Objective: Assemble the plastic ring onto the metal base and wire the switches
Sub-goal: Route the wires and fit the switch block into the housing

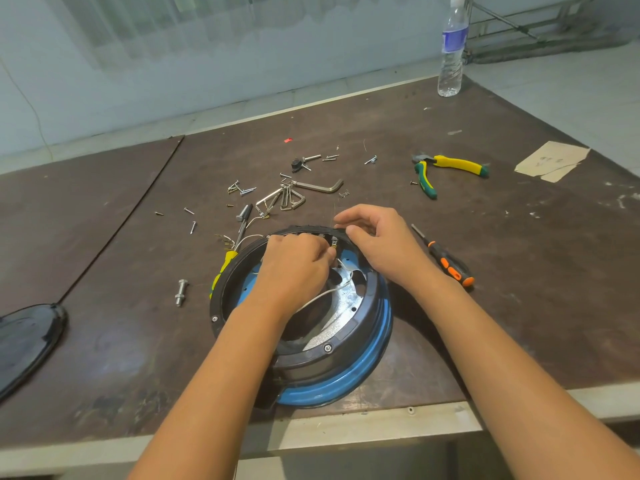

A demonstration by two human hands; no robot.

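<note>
A black plastic ring (360, 327) sits on the blue metal base (375, 367) near the table's front edge, held by screws (327, 348). White wires (325, 294) run across the shiny inside of the base. My left hand (294, 268) is inside the ring at its far side and pinches a small wire terminal (333, 251) at a switch. My right hand (377, 237) grips the ring's far rim, fingers curled over the edge. The switches are mostly hidden behind my hands.
Loose screws (242, 188), hex keys (294, 197) and a bolt (181, 292) lie beyond and left of the base. Yellow-green pliers (446, 168), an orange-black screwdriver (446, 261), a yellow-handled tool (223, 268), a water bottle (452, 50) and a black cover (27, 337) are around.
</note>
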